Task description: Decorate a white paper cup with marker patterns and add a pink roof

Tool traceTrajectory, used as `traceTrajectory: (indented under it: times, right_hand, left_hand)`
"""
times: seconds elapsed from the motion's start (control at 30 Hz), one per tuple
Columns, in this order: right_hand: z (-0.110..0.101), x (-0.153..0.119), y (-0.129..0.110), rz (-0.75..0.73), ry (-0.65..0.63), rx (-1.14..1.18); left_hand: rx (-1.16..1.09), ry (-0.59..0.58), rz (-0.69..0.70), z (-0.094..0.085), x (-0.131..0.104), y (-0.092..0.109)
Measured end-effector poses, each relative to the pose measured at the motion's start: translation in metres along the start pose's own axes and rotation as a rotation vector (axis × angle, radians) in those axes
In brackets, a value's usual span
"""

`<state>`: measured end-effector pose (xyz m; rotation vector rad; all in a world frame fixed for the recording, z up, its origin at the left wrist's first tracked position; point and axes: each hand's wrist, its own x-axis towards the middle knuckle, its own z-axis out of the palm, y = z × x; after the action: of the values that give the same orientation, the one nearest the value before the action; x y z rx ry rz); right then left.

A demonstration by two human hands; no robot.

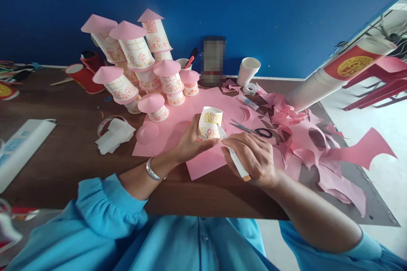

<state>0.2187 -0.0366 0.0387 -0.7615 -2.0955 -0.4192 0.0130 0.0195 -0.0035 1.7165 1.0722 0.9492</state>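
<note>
My left hand (190,142) grips a white paper cup (210,118) in front of me, upside down, with a yellow grid and red and yellow flowers drawn on it. A white marker pen (237,163) with an orange end sits in my right hand (254,159), its tip at the cup's side. Both hands are over the pink paper sheet (203,170). Black-handled scissors (251,129) lie just beyond my right hand. To the left stand several decorated cup towers with pink paper cone roofs (127,30); a loose pink cone (148,133) lies nearer.
Pink paper scraps (318,152) cover the table's right side. A tall stack of paper cups (311,87) leans there. Behind are a white cup (248,71), a tape roll (250,89) and a blurred-out upright object (213,61). White tissue (115,135) and red cups (84,78) lie left.
</note>
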Motion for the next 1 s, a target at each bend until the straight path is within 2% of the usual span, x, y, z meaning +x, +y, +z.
traceTrajectory:
  times: [0.17,0.6,1.0]
  right_hand:
    - [-0.0013,0.0011,0.0006,-0.001,0.005,-0.02]
    - [-0.001,-0.0001,0.0012,-0.006,-0.004,-0.031]
    - [-0.0007,0.0015,0.0015,-0.018,-0.015,-0.039]
  left_hand:
    - [-0.089,-0.065,-0.06,-0.0029,-0.0002,0.0051]
    - [-0.043,-0.093,0.032,0.0002,0.0009,-0.0003]
    - [0.003,-0.092,0.04,0.0,0.0009,0.0009]
